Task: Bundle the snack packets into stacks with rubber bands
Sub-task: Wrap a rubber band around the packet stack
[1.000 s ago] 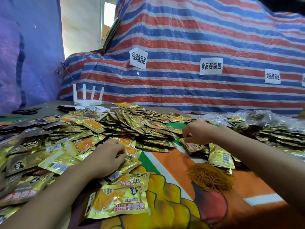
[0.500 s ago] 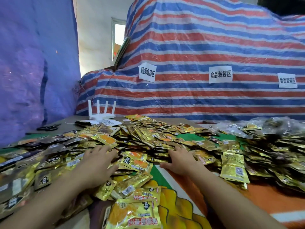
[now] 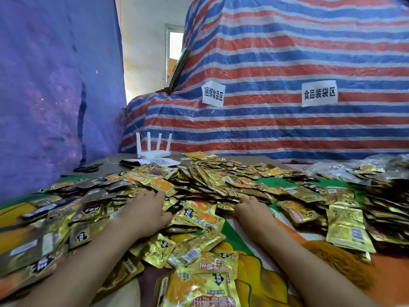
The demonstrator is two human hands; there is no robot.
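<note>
- Your left grip (image 3: pixel 147 212) lies palm down on the packets (image 3: pixel 210 180), left of the middle. Its fingers are straight and spread, and their tips reach up the heap.
- Your right grip (image 3: pixel 252 209) sits at the near edge of the heap, knuckles up and fingers curled down among the packets. You cannot tell whether it pinches one.
- The two grips are apart, with a few orange-and-gold packets between them.
- The packets are gold foil, some with an orange picture and some darker. They lie loose across the bench (image 3: pixel 115 165) from the far left to the far right, thickest just beyond your grips.
- More packets lie under and around your left forearm, and a big one (image 3: pixel 199 289) lies face up at the bottom edge between your arms.
- The rubber bands (image 3: pixel 340 260) form a blurred orange-brown heap on the cloth (image 3: pixel 234 238), just right of your right forearm.
- Beyond the bands, several gold packets with barcodes (image 3: pixel 345 231) overlap one another.
- At the far right, clear bags (image 3: pixel 354 169) hold more packets.
- At the bench's far left corner stands a white router (image 3: pixel 152 151) with four aerials up. A printed sheet (image 3: pixel 159 161) lies in front of it, and scissors (image 3: pixel 88 168) lie to its left.
- A striped tarp (image 3: pixel 287 125) rises behind the bench and bears two white signs (image 3: pixel 213 93).
- A blue sheet (image 3: pixel 44 96) hangs at the left.
</note>
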